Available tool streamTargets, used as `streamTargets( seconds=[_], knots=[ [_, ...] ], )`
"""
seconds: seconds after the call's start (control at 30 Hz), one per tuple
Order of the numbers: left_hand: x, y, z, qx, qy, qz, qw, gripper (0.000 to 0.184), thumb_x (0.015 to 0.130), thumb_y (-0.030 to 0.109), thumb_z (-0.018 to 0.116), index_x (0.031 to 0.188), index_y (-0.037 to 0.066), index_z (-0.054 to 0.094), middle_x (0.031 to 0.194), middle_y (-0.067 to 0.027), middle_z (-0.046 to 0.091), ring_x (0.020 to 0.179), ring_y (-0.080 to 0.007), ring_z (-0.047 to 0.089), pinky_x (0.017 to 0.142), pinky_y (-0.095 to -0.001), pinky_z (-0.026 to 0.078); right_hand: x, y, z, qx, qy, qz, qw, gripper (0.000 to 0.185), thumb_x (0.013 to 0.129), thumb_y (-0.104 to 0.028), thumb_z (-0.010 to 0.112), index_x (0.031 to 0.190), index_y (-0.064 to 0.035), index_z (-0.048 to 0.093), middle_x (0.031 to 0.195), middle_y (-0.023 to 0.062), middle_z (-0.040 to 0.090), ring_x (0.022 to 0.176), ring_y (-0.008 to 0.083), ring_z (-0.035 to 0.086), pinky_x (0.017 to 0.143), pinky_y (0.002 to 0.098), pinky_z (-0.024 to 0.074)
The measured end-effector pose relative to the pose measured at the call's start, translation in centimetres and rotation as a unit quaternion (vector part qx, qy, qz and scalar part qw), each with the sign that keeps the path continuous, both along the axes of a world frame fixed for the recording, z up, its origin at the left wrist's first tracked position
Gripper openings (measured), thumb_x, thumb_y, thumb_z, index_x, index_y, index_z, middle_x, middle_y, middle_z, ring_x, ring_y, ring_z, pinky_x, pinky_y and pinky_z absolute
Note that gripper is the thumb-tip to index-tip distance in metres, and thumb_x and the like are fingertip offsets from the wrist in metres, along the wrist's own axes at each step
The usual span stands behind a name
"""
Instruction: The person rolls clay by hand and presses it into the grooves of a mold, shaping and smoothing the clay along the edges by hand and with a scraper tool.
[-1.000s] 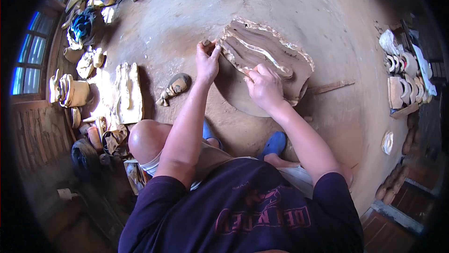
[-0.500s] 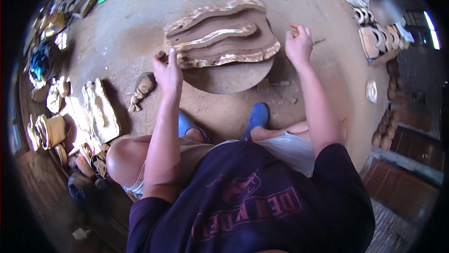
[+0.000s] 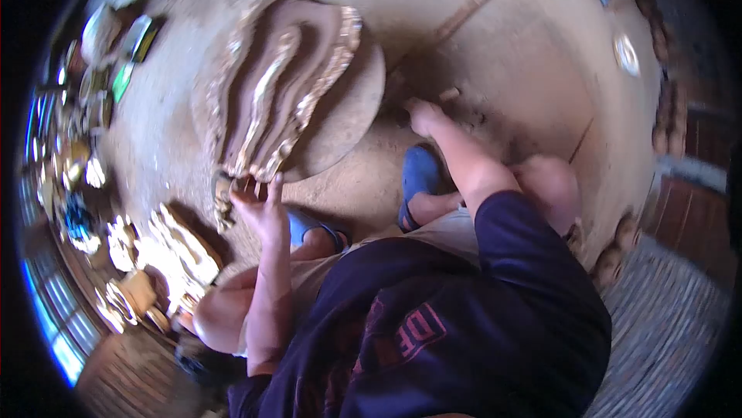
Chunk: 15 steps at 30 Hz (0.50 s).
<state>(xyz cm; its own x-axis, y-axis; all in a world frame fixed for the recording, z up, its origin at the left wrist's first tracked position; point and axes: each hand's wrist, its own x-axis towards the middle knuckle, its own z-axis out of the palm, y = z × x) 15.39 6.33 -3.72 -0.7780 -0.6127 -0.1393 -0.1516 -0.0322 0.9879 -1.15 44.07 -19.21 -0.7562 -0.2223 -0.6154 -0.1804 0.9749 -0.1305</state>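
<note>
A long brown slab, apparently clay, with wavy raised ridges and pale rough edges (image 3: 267,82) lies on a round disc (image 3: 359,101) low over the floor. My left hand (image 3: 264,205) is at the slab's near end, with thumb and fingers apart and fingertips against or very close to its edge. My right hand (image 3: 425,115) reaches down to the right of the disc, its fingertips blurred and partly hidden. Just beyond it, on the floor, is a small light-brown piece (image 3: 450,94), perhaps a tool's handle.
My feet in blue shoes (image 3: 421,178) stand close to the disc. A similar ridged slab (image 3: 185,244) lies in sunlight at left, among assorted objects. A long thin stick (image 3: 471,10) lies on the floor beyond. A pale ring-shaped thing (image 3: 627,55) is at right.
The view has turned, so the slab and disc appear rotated and further left. My right hand has gone from raised beside the slab to low near the floor; my left stays by the slab's end.
</note>
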Motion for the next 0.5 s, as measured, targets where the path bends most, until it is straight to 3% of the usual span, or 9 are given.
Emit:
streamTargets(
  seconds=[0.03,0.1,0.13,0.23,0.27,0.37,0.4,0.43,0.5],
  knots=[
    [0.2,0.1,-0.8,0.010,0.006,0.013,1.000,0.076,0.082,-0.010,0.079,0.143,0.002,0.035,0.136,-0.0151,0.052,0.125,-0.0248,0.056,0.105,-0.0379,0.049,-1.9,0.8,-0.5,0.010,-0.019,0.027,0.999,0.050,0.089,-0.007,0.057,0.139,-0.0069,0.061,0.143,0.0195,0.058,0.131,0.0368,0.057,0.109,0.0444,0.0485],
    [0.2,0.5,-0.8,0.027,0.014,-0.001,1.000,0.055,0.085,-0.006,0.079,0.129,0.003,0.047,0.124,-0.0097,0.058,0.114,-0.0204,0.058,0.104,-0.0344,0.045,-6.0,1.5,5.0,0.026,-0.041,-0.049,0.998,0.042,0.083,-0.004,0.063,0.125,-0.0027,0.070,0.131,0.0220,0.066,0.124,0.0372,0.062,0.102,0.0451,0.0533],
    [0.0,0.9,-0.4,0.030,0.012,0.002,0.999,0.051,0.085,-0.005,0.079,0.125,0.005,0.050,0.119,-0.0064,0.059,0.110,-0.0175,0.057,0.103,-0.0336,0.044,-9.3,3.2,4.6,0.030,-0.024,-0.019,0.999,0.040,0.078,-0.001,0.067,0.117,0.0003,0.072,0.123,0.0232,0.069,0.117,0.0385,0.066,0.097,0.0461,0.0559],
    [0.4,0.3,-1.0,-0.003,-0.031,0.001,1.000,0.048,0.085,-0.002,0.081,0.123,0.006,0.053,0.116,-0.0045,0.060,0.109,-0.0170,0.057,0.103,-0.0334,0.044,-16.4,8.3,9.4,0.076,0.096,0.048,0.991,0.033,0.080,-0.005,0.060,0.109,0.0027,0.074,0.119,0.0237,0.070,0.112,0.0381,0.068,0.096,0.0456,0.0559],
    [0.3,0.4,-0.5,0.013,-0.028,-0.004,1.000,0.045,0.085,-0.001,0.081,0.120,0.005,0.055,0.114,-0.0043,0.060,0.109,-0.0169,0.057,0.102,-0.0337,0.044,-17.0,9.5,13.9,0.102,0.097,0.085,0.986,0.034,0.080,-0.005,0.059,0.110,0.0031,0.073,0.120,0.0246,0.069,0.111,0.0397,0.068,0.097,0.0447,0.0555],
    [0.3,-1.3,0.1,0.080,-0.079,-0.049,0.993,0.033,0.093,0.007,0.076,0.120,0.002,0.057,0.118,-0.0087,0.062,0.107,-0.0180,0.060,0.094,-0.0324,0.052,-16.5,14.1,21.6,0.082,0.081,0.023,0.993,0.039,0.088,-0.010,0.063,0.125,0.0010,0.067,0.121,0.0243,0.069,0.111,0.0407,0.067,0.096,0.0444,0.0555],
    [0.5,-0.1,1.4,0.128,-0.044,-0.016,0.991,0.033,0.101,0.022,0.068,0.123,0.000,0.058,0.121,-0.0125,0.062,0.108,-0.0214,0.063,0.094,-0.0325,0.055,-14.3,15.1,23.8,0.044,0.116,-0.011,0.992,0.041,0.090,-0.012,0.065,0.129,0.0005,0.064,0.121,0.0241,0.069,0.110,0.0409,0.067,0.097,0.0443,0.0553],
    [0.6,-0.5,2.1,0.178,-0.037,-0.043,0.982,0.044,0.105,0.036,0.059,0.130,0.000,0.058,0.123,-0.0154,0.063,0.114,-0.0247,0.063,0.098,-0.0362,0.056,-12.6,16.1,24.8,0.005,0.151,-0.041,0.988,0.044,0.092,-0.014,0.066,0.133,0.0000,0.062,0.121,0.0240,0.069,0.110,0.0411,0.067,0.097,0.0442,0.0552],
    [0.6,-0.2,3.9,0.124,-0.121,0.015,0.985,0.054,0.106,0.044,0.054,0.137,0.000,0.055,0.128,-0.0170,0.061,0.120,-0.0261,0.061,0.100,-0.0398,0.055,-10.4,18.5,23.7,0.037,0.220,0.008,0.975,0.053,0.097,-0.022,0.067,0.144,-0.0025,0.052,0.123,0.0234,0.068,0.111,0.0387,0.068,0.101,0.0436,0.0535]
  ],
)
